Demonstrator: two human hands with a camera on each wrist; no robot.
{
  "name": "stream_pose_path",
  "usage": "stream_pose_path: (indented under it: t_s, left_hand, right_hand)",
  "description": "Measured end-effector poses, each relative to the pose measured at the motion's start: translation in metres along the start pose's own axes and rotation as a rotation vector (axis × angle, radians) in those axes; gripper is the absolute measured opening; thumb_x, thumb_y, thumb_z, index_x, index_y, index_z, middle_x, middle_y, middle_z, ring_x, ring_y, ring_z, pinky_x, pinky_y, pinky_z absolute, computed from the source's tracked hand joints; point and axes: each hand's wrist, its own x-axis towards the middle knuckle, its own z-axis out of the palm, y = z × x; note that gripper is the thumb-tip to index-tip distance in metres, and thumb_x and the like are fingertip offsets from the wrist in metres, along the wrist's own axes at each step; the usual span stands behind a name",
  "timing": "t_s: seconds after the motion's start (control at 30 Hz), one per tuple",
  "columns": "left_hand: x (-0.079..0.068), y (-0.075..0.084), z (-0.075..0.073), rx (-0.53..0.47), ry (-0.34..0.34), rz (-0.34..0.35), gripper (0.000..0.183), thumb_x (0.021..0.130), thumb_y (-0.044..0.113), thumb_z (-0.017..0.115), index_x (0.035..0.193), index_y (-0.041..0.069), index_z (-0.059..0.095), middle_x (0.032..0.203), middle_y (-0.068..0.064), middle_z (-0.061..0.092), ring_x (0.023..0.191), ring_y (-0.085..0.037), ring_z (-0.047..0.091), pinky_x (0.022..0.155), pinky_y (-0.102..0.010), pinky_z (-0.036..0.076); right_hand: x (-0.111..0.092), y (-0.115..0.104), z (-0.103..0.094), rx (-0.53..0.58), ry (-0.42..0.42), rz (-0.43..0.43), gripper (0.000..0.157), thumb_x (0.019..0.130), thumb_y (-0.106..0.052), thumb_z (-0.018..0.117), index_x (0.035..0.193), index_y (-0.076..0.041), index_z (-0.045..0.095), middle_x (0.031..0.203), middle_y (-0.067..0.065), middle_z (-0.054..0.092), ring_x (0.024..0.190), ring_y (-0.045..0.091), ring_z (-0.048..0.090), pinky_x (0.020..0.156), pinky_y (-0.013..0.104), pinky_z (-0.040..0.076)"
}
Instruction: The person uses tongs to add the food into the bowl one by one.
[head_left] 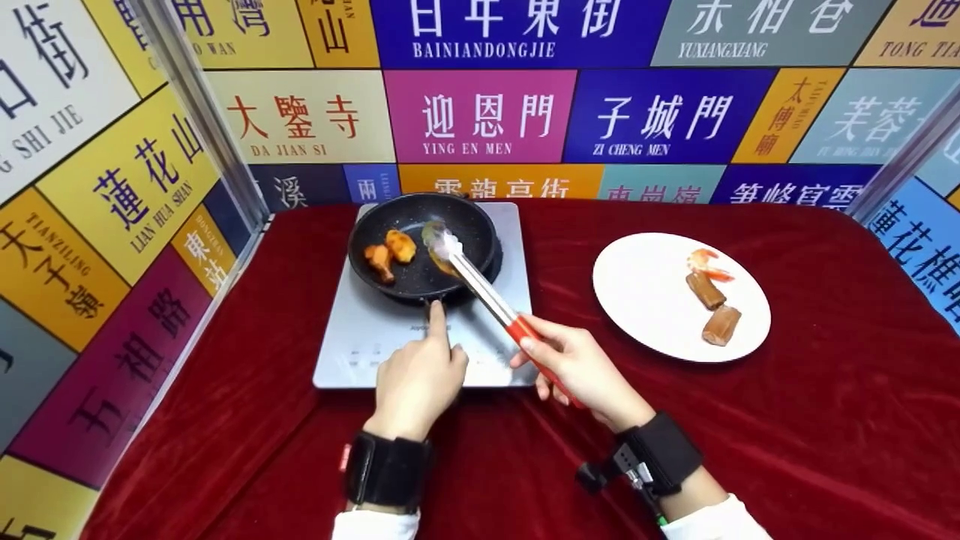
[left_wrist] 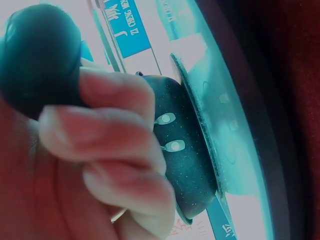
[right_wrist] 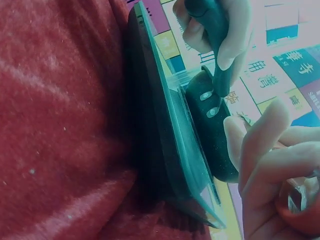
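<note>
My left hand (head_left: 421, 381) grips the black handle (left_wrist: 42, 60) of a frying pan (head_left: 409, 283), index finger stretched along it toward the pan. My right hand (head_left: 589, 371) holds tongs (head_left: 489, 292) by their red grips, the fingers curled round them. The tongs' pale tips reach down into the pan's right half, overlapping a blurred yellowish-green and orange-brown patch there. A browned chicken drumstick (head_left: 379, 262) and a golden piece of food (head_left: 401, 246) lie in the left half. From the right wrist view, one red grip (right_wrist: 299, 217) shows its looped end.
The pan stands on a silver induction cooktop (head_left: 341, 352). Right of it, a white oval plate (head_left: 637, 292) carries a shrimp-like piece (head_left: 706, 264) and two brown pieces (head_left: 705, 291). A dark red cloth (head_left: 247, 390) covers the table; panels with lettering (head_left: 480, 116) rise behind and beside it.
</note>
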Motion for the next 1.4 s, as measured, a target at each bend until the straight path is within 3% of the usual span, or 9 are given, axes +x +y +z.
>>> stream_pose_path:
  t_s: [0.2,0.37,0.6,0.83,1.2,1.4]
  left_hand:
    - [-0.001,0.000,-0.001,0.000,0.004,-0.001,0.064,0.086,0.032,0.044,0.143,0.012,0.022,0.050,-0.003,0.046,0.043,-0.020,0.044,0.040,-0.035,0.032]
    - [0.000,0.000,-0.001,0.012,0.002,-0.007,0.064,0.086,0.032,0.044,0.143,0.012,0.021,0.050,-0.002,0.046,0.043,-0.019,0.044,0.040,-0.035,0.032]
    - [0.000,-0.001,0.000,0.015,0.008,-0.005,0.064,0.086,0.032,0.044,0.143,0.012,0.022,0.052,-0.003,0.048,0.044,-0.019,0.045,0.042,-0.035,0.033]
    - [0.000,-0.001,0.000,0.015,0.016,0.002,0.064,0.085,0.031,0.044,0.142,0.011,0.023,0.052,-0.003,0.048,0.043,-0.020,0.045,0.041,-0.036,0.033]
    - [0.001,-0.001,0.001,0.010,-0.014,-0.013,0.065,0.086,0.032,0.044,0.143,0.012,0.021,0.051,-0.002,0.047,0.043,-0.019,0.045,0.042,-0.035,0.034]
    - [0.000,0.000,-0.001,0.004,-0.021,-0.014,0.065,0.086,0.032,0.044,0.143,0.011,0.020,0.050,-0.001,0.047,0.042,-0.019,0.045,0.042,-0.034,0.034]
  right_hand:
    - [-0.004,-0.013,0.005,-0.162,0.016,-0.019,0.046,0.091,-0.017,0.051,0.135,-0.015,0.041,0.088,0.020,0.063,0.044,0.029,0.051,0.031,0.031,0.034]
    - [0.004,-0.005,0.001,-0.279,0.039,-0.059,0.045,0.089,-0.025,0.053,0.133,-0.024,0.044,0.084,0.011,0.066,0.044,0.031,0.053,0.031,0.036,0.037]
    - [0.012,-0.004,0.000,-0.515,0.062,-0.131,0.043,0.089,-0.030,0.053,0.131,-0.029,0.046,0.078,-0.002,0.066,0.042,0.023,0.055,0.031,0.036,0.039]
    - [0.018,-0.014,0.004,-0.611,0.067,-0.134,0.041,0.090,-0.026,0.053,0.130,-0.027,0.047,0.075,-0.002,0.065,0.037,0.013,0.052,0.033,0.034,0.040]
    - [0.035,-0.041,-0.005,-0.772,-0.045,-0.167,0.037,0.091,-0.025,0.051,0.128,-0.026,0.050,0.069,-0.003,0.063,0.033,0.013,0.048,0.033,0.031,0.040]
    - [0.043,-0.058,-0.008,-0.841,-0.108,-0.142,0.031,0.089,-0.023,0.053,0.120,-0.026,0.057,0.064,-0.007,0.061,0.033,0.014,0.049,0.033,0.031,0.041]
